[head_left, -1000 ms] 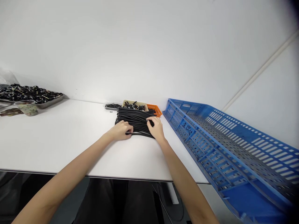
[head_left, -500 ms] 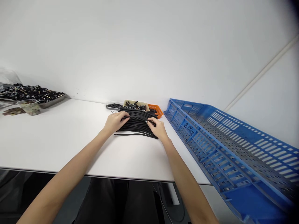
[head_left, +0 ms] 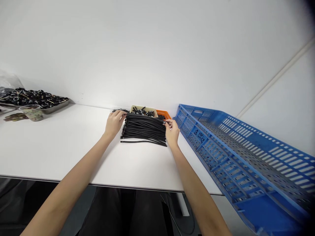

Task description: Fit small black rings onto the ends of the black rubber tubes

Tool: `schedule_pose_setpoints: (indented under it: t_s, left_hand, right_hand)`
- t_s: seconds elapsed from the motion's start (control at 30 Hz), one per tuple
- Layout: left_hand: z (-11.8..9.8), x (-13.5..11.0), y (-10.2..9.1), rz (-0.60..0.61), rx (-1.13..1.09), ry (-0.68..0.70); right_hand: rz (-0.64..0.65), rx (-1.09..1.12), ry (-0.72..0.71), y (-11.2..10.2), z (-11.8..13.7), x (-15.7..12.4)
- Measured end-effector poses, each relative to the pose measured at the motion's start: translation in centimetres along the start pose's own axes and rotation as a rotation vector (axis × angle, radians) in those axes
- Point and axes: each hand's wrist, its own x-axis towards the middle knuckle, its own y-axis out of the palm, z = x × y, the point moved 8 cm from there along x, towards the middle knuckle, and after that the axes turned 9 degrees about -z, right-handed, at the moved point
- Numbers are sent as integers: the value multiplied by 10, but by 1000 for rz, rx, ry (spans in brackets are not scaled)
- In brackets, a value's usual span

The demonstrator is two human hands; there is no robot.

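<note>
Many thin black rubber tubes (head_left: pixel 145 128) lie side by side in a flat bundle on the white table. At the bundle's far left corner, my left hand (head_left: pixel 115 123) is closed, fingertips pinching the end of a black tube. My right hand (head_left: pixel 172 131) is closed too, thumb and fingertips pinched at the tubes' right ends, near the far edge. One tube lies slightly apart along the near side. Behind the bundle stand a beige tray (head_left: pixel 155 112) of small black parts and an orange basket (head_left: pixel 167 114). My left hand partly hides a tray of small black rings (head_left: pixel 120 110).
A long blue plastic crate (head_left: pixel 209 144) takes up the right side of the table. Far left are a metal tray (head_left: pixel 59 106) heaped with black ring parts, a clear plastic cup (head_left: pixel 33 114) and some brownish pieces (head_left: pixel 15 117). A white wall (head_left: pixel 147 49) rises behind.
My hands have moved apart from the middle of the bundle, the left one out to the far left corner and the right one out to the right ends. The bundle stays in place.
</note>
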Motion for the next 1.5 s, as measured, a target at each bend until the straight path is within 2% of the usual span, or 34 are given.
schedule_pose_setpoints:
  t_s: [0.3, 0.53, 0.87, 1.2, 1.27, 1.3, 1.43, 1.5]
  left_hand:
    - [16, -8, 17, -7, 5, -80]
    - [12, -12, 26, 43, -47, -52]
    - [7, -15, 22, 58, 64, -5]
    - [-6, -13, 12, 18, 30, 32]
    - [-17, -14, 13, 90, -31, 73]
    - [-24, -16, 17, 166, -70, 101]
    - [-52, -35, 38, 578, -169, 168]
    - [-62, -45, 45, 723, -152, 181]
  right_hand:
    - [8, -55, -26, 5, -13, -3]
    - [16, -144, -60, 4, -24, -2]
    - [29, -184, -123, 4, -13, -4]
    - [22, -140, -189, 3, 3, -4]
    - [29, -116, -224, 3, 10, -6]
    - [38, -104, -242, 4, 14, -7]
    - [69, -85, -275, 6, 23, -10]
    - [68, -88, -274, 6, 24, -10]
